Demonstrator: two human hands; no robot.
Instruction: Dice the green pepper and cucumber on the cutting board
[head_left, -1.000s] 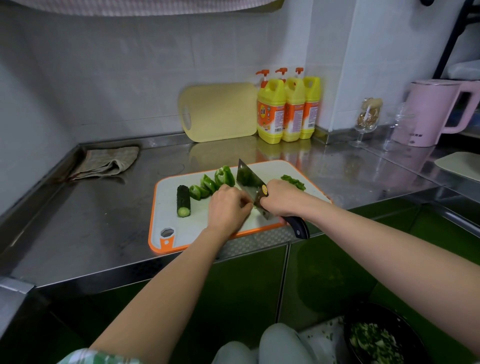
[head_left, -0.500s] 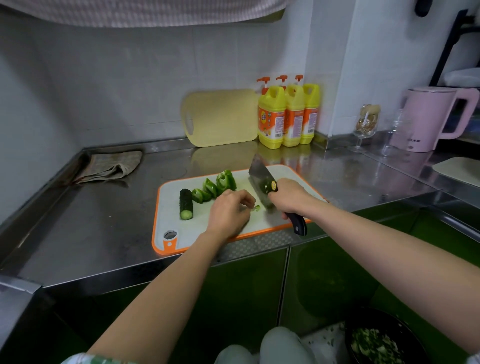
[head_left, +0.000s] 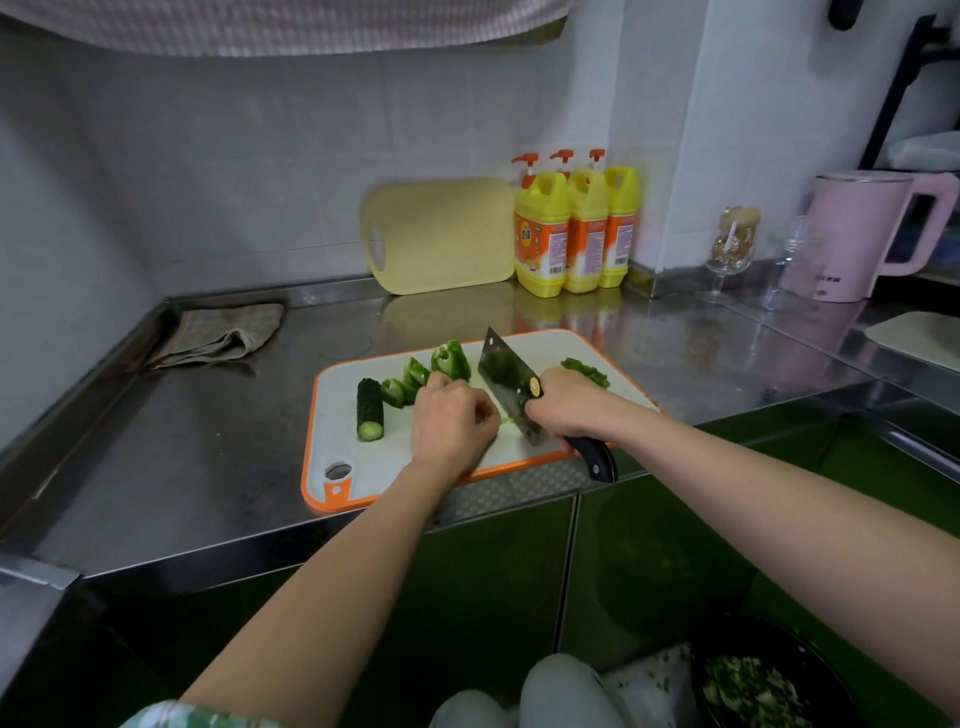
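The pepper pieces (head_left: 451, 361) sit in a row at the back of the cutting board (head_left: 343, 441). The cucumber (head_left: 370, 409) stub lies at their left end, cut face toward you. Your left hand (head_left: 449, 418) has its fingers curled down on a small green piece (head_left: 503, 419) mid-board, right against the knife (head_left: 506, 376) blade. Your right hand (head_left: 569, 402) grips the knife where handle meets blade. Chopped bits (head_left: 584, 370) lie just behind that hand. The board rests on the steel counter (head_left: 208, 457), with a folded cloth (head_left: 223, 335) far left.
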